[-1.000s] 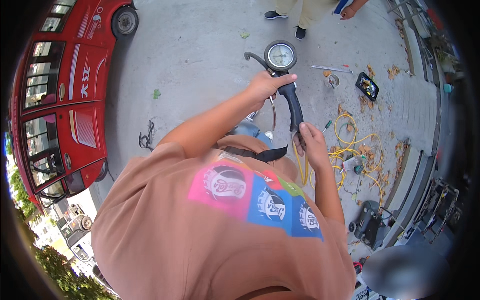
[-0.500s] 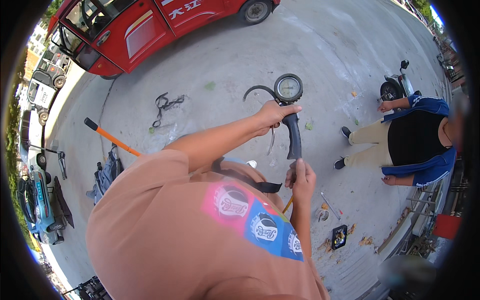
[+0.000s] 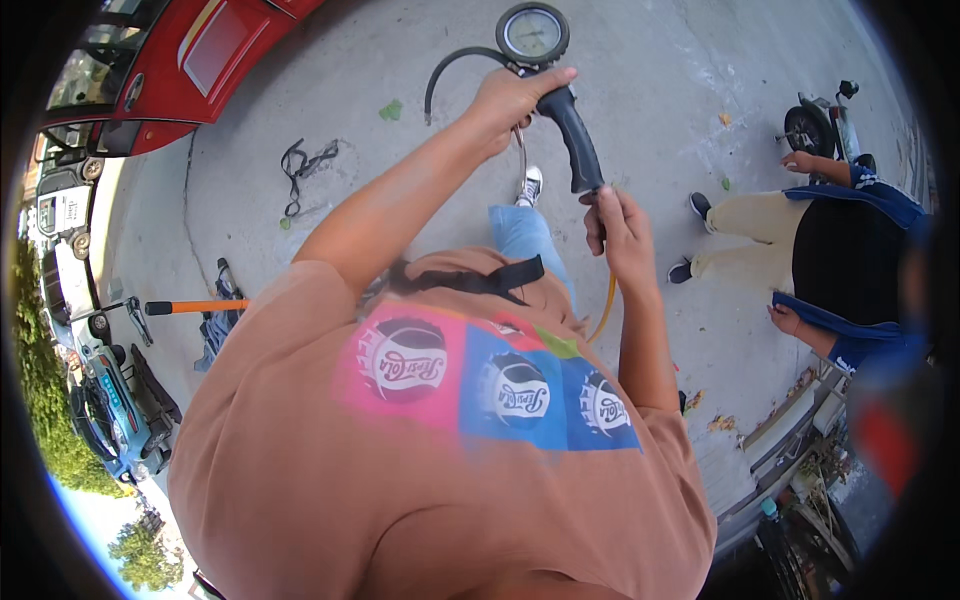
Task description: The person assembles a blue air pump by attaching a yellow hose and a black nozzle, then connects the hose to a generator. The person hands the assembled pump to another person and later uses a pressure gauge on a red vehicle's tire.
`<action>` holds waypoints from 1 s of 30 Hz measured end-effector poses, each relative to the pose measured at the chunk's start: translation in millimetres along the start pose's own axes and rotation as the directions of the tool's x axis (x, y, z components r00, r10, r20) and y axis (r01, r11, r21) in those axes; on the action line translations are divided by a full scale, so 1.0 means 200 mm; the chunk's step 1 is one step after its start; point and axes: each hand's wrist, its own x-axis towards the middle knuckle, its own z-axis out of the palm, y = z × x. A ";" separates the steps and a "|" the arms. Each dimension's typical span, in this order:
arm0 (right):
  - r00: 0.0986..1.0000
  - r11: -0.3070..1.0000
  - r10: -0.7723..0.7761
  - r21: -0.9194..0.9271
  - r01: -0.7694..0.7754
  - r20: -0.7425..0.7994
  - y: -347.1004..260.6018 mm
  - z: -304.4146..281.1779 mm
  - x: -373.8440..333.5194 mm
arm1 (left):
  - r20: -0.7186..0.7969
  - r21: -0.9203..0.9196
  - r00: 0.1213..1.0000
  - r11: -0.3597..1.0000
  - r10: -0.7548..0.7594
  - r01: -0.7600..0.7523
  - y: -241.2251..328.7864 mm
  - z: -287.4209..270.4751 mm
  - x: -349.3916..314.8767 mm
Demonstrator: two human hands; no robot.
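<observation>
A tire inflator gun (image 3: 574,135) with a round dial gauge (image 3: 532,34) is held out in front of me, its dial end farthest away. My left hand (image 3: 512,100) is closed around the neck just below the dial, with the thumb laid across it. From that neck a short black hose (image 3: 455,58) curves off to the left, and a metal lever (image 3: 521,160) hangs under the hand. At the near end of the black handle, my right hand (image 3: 622,232) pinches the fitting with closed fingers. A yellow air hose (image 3: 608,300) runs down beside the right wrist.
A person in a blue jacket (image 3: 850,340) stands on the right, near a parked scooter (image 3: 815,130). A red vehicle (image 3: 190,70) stands at the far left. Black straps (image 3: 300,175) lie on the concrete, and an orange bar (image 3: 195,307) sticks out at my left.
The inflator and both hands now sit higher and slightly left in the view, which itself has shifted. My shoe and trouser leg have come into sight. Both grips look the same.
</observation>
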 end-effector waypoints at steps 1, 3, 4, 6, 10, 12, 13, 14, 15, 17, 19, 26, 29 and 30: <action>1.000 0.998 0.003 0.060 -0.005 0.031 -0.04 -0.03 0.09 | -0.016 -0.020 1.000 1.000 0.021 -0.021 -0.01 -0.01 0.13; 0.999 0.997 0.042 0.058 -0.043 0.009 -0.09 -0.11 0.25 | -0.054 -0.027 0.998 0.999 -0.030 0.029 0.05 0.02 0.34; 0.996 0.997 0.078 0.002 -0.078 -0.036 -0.12 -0.14 0.35 | -0.076 -0.008 0.992 0.995 -0.100 0.099 0.09 0.05 0.46; 0.992 0.992 0.109 -0.062 -0.112 -0.056 -0.18 -0.18 0.53 | -0.069 -0.031 0.990 0.992 -0.127 0.125 0.14 0.05 0.65; 0.986 0.975 0.161 -0.149 -0.167 -0.048 -0.30 -0.24 0.75 | -0.128 -0.089 0.975 0.982 -0.179 0.169 0.22 0.09 0.96; 0.985 0.972 0.162 -0.162 -0.169 -0.057 -0.36 -0.25 0.87 | -0.129 -0.055 0.966 0.974 -0.224 0.219 0.29 0.08 1.09; 0.981 0.967 0.186 -0.169 -0.193 -0.056 -0.40 -0.25 0.93 | -0.128 -0.039 0.960 0.969 -0.247 0.244 0.33 0.07 1.14; 0.978 0.962 0.199 -0.179 -0.207 -0.062 -0.44 -0.26 1.00 | -0.122 -0.020 0.958 0.966 -0.260 0.259 0.37 0.07 1.21; 0.975 0.957 0.212 -0.188 -0.222 -0.068 -0.47 -0.26 1.06 | -0.106 -0.043 0.972 0.977 -0.211 0.208 0.40 0.07 1.27; 0.971 0.971 0.237 0.022 -0.237 0.009 -0.53 -0.26 1.23 | -0.111 -0.048 0.974 0.980 -0.197 0.193 0.47 0.04 1.42; 0.955 0.926 0.262 0.243 -0.290 0.142 -0.56 -0.25 1.44 | -0.085 -0.054 0.978 0.981 -0.191 0.187 0.53 0.01 1.58; 0.987 0.966 0.159 -0.209 -0.154 0.008 -0.76 -0.14 2.04 | -0.016 0.053 0.990 0.989 -0.139 0.140 0.74 -0.19 2.14; 0.995 0.847 -0.029 -0.532 -0.025 -0.094 -0.84 -0.05 2.24 | -0.074 0.031 0.989 0.991 -0.127 0.130 0.77 -0.27 2.31; 0.995 0.934 0.074 -0.344 -0.094 -0.072 -0.87 -0.06 2.29 | -0.036 -0.023 0.986 0.986 -0.164 0.163 0.80 -0.28 2.35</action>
